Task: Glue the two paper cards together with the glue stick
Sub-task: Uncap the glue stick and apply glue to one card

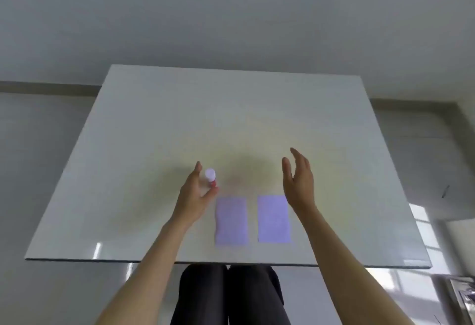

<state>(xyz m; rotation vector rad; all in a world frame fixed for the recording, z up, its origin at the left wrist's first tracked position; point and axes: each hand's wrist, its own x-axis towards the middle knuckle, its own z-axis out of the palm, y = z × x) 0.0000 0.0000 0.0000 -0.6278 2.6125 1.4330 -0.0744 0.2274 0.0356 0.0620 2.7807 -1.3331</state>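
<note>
Two pale purple paper cards lie flat side by side near the table's front edge, the left card [232, 220] and the right card [273, 219], with a narrow gap between them. Just behind the left card stands a glue stick [211, 177], upright, with a white cap and red body. My left hand [194, 195] curls around the glue stick, thumb near its base and fingers behind it; a firm grip cannot be confirmed. My right hand [299, 180] hovers above the table behind the right card, fingers apart, holding nothing.
The white table [154, 132] reaches far back and to both sides. Its front edge runs just below the cards, with my dark-trousered legs [228, 296] under it. The floor around is grey, and window reflections show at the right.
</note>
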